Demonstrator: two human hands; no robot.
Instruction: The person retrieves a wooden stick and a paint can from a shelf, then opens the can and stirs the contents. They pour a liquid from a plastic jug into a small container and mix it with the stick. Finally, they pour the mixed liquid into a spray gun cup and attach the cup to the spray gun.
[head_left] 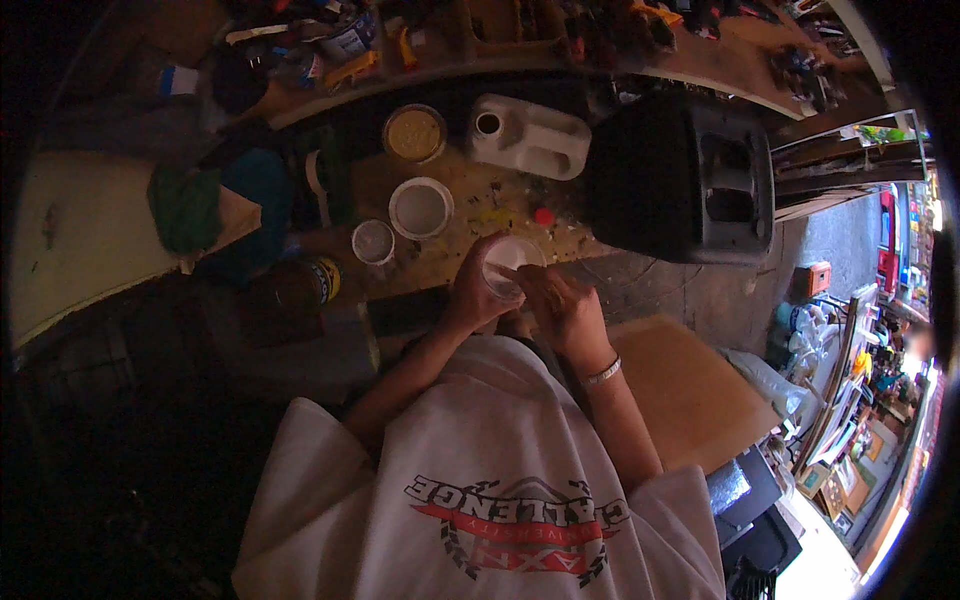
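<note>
My left hand (pixel 474 287) is wrapped around a white plastic cup (pixel 533 250) in front of my chest, at the near edge of the wooden worktable (pixel 478 195). Inside the cup is something pale. My right hand (pixel 570 315) pinches a thin stick (pixel 504 271) that dips into the cup; the fingers cover part of it. Beyond my left hand stand a white tub (pixel 393 207) with pale contents and a smaller white cup (pixel 356 246). A small red cap (pixel 544 217) lies on the table just past the held cup.
Farther back are a round tin (pixel 414 134) with a yellowish top and a white plastic jug (pixel 540 140) on its side. A big black plastic case (pixel 690 185) stands right. At left are a dark jar (pixel 318 282) and cloths (pixel 190 215). A brown board (pixel 690 390) lies near my right arm.
</note>
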